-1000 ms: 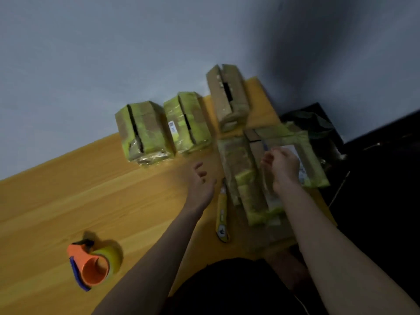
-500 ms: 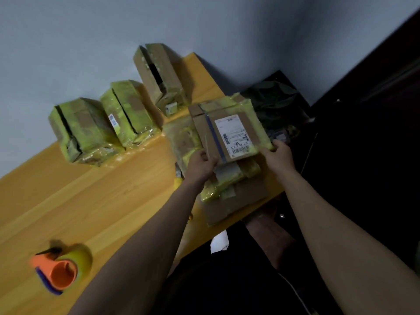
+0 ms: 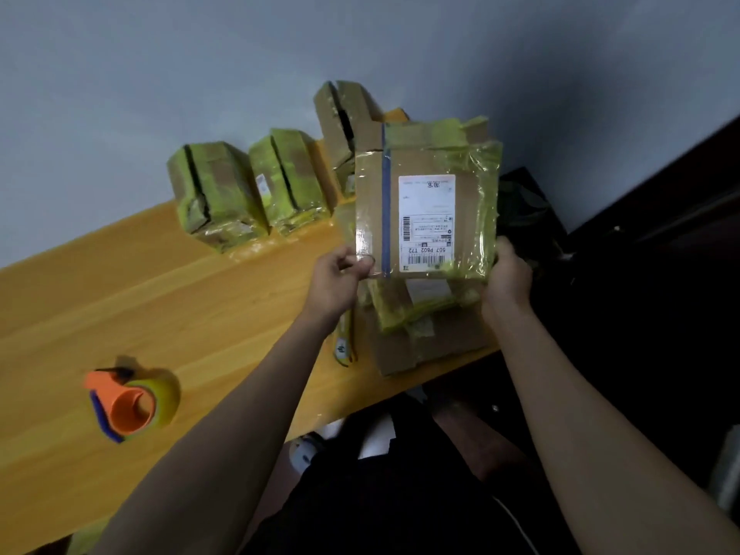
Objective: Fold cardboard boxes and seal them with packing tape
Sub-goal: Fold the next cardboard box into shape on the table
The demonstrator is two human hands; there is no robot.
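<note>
Lifted higher now, flattened box [image 3: 426,202] pinched by left hand [image 3: 334,280] and right hand [image 3: 506,274], arms outstretched.

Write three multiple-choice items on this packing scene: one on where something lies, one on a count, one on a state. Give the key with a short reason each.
1. Where is the tape dispenser?
A. on the wooden table, to the left of the left arm
B. on top of the flat cardboard stack
C. in the right hand

2. How many folded boxes stand along the wall?
A. one
B. three
C. five

3. How is the flattened box with the shipping label held?
A. lying flat on the table
B. lifted, gripped at its lower corners by the left hand and the right hand
C. tucked under one arm

Key: 1 A, it sits on bare wood at the left. 2 B, three stand in a row. 3 B, both hands grip its bottom edge.
</note>
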